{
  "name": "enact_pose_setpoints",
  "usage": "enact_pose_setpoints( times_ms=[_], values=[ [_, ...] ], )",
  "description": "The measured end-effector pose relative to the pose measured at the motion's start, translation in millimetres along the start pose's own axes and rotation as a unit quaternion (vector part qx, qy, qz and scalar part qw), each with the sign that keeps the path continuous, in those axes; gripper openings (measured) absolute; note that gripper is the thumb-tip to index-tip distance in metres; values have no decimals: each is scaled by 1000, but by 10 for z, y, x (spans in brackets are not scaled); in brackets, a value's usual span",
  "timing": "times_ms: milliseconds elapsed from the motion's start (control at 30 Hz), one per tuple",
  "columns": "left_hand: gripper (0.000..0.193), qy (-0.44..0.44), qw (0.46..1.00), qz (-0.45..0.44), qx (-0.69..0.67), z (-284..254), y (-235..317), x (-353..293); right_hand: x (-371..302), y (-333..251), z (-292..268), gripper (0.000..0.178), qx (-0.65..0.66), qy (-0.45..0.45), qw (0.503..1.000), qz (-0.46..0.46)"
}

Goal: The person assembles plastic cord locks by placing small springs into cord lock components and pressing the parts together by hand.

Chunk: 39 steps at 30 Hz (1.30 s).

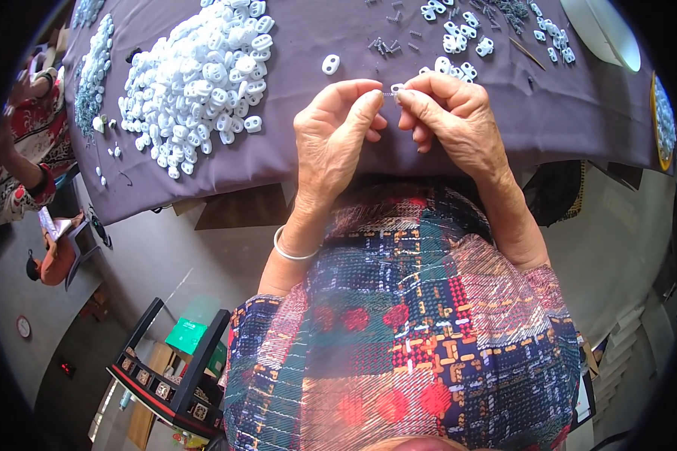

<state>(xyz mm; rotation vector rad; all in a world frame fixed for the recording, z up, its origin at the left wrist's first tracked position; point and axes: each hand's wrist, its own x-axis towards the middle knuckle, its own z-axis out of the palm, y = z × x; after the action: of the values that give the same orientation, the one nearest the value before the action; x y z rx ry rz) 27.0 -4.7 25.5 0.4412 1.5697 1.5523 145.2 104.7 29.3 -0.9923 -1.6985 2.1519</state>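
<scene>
Close above the near part of the table, my two hands meet fingertip to fingertip. My left hand (329,131) pinches a tiny metal spring (388,93) between thumb and forefinger. A small white plastic cord-lock piece (397,88) is pinched in my right hand (455,124), against the spring's end; my fingers partly hide it. One two-holed white cord-lock piece (330,64) lies alone just beyond my left hand. Past my fingertips are loose springs (384,47). More white pieces (459,36) form a loose group beyond my right hand.
A big heap of white cord-lock pieces (195,83) covers the left of the dark tablecloth (286,139). Another heap (94,68) lies farther left. At right are a thin stick (526,54), a white dish (609,34) and a yellow-rimmed round container (663,120). Another person (34,150) is at far left.
</scene>
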Motion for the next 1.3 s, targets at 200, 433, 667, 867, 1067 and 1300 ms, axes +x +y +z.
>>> enact_pose_setpoints(
  times_ms=[200, 433, 667, 867, 1067, 1300],
  values=[
    [16, -18, 999, -18, 38, -2, 22, 10, -2, -18, 3, 14, -7, -1, 1000, 10],
    [15, 7, 998, 2, 63, 63, 2, -15, 15, 3, 10, 14, -31, 2, 1000, -4],
    [11, 19, 997, 35, 64, 53, -32, -4, 25, -28, 13, 14, -48, -9, 999, -6],
    [12, 17, 996, 46, 81, 66, -42, 2, 14, -31, 44, 14, -63, 0, 998, -4],
    [13, 14, 998, 19, 54, 46, -32, 14, 61, -24, -5, 14, -42, -29, 999, 5],
    [15, 18, 998, 17, 56, 54, -19, 13, 46, 2, -5, 16, -24, -24, 999, -9]
  ],
)
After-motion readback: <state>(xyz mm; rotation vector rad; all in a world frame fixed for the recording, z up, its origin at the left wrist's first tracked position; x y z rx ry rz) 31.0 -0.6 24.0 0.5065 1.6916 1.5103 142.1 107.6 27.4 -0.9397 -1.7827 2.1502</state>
